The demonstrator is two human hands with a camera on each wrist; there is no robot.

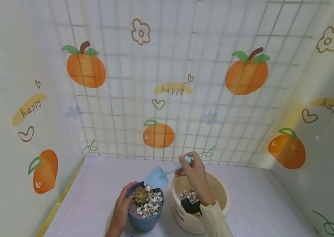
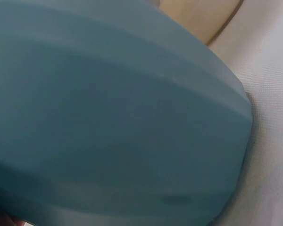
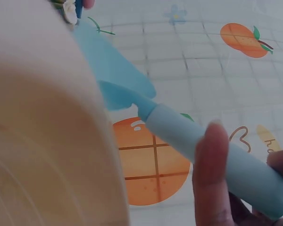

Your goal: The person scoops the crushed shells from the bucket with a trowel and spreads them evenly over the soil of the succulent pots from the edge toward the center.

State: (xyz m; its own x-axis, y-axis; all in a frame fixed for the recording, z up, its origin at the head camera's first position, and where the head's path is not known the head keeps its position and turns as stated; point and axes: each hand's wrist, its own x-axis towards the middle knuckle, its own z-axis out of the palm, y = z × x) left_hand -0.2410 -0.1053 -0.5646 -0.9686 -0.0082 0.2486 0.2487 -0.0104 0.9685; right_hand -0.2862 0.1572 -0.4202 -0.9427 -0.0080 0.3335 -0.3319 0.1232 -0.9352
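Observation:
A light-blue hand trowel [image 1: 156, 177] slants over the rim of a blue plant pot [image 1: 144, 223], its blade tipped down toward the pot. My right hand [image 1: 195, 174] grips its pale handle [image 3: 179, 134]. Inside the pot, a green and reddish succulent [image 1: 140, 196] stands beside many small white shells or stones [image 1: 150, 205]; a pale piece is at the blade's tip. My left hand [image 1: 121, 205] holds the pot by its left side, fingers and thumb at the rim. The pot's blue wall [image 2: 122, 117] fills most of the left wrist view, hiding nearly all of that hand.
A cream bucket [image 1: 226, 197] stands right of the pot, with similar small shells or stones [image 1: 189, 195] inside. My right forearm passes over its near side. A white table surface [image 1: 96, 184] lies beneath, bounded by white sheets with orange prints over a wire grid [image 1: 119, 98].

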